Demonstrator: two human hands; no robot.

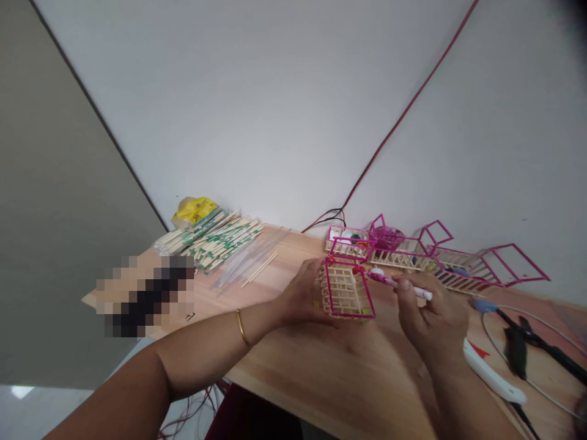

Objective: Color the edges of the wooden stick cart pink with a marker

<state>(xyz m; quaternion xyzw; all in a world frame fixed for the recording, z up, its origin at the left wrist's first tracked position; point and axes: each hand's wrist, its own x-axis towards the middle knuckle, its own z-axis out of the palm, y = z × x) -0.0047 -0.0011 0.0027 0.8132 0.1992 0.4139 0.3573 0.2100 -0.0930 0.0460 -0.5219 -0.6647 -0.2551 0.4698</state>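
Observation:
A small box-shaped basket of pale wooden sticks (345,287) with a magenta rim is held in my left hand (302,299), whose fingers wrap round its left side and bottom. In my right hand (428,308) is a slim white-and-pink pen-like tool (417,291). Its far end points left at the basket's upper right corner, where a small red piece (358,269) shows; whether the two touch I cannot tell. Behind stand more magenta-edged stick baskets: one with white and coloured items (351,239), and others (398,260) in a row to the right.
Green-marked wooden sticks (224,247), clear plastic strips (233,266) and a yellow bag (195,211) lie on the table's left. Two loose sticks (260,269) lie nearer. On the right are a white-handled corded tool (495,374) and black-handled cutters (516,348). A wall rises behind.

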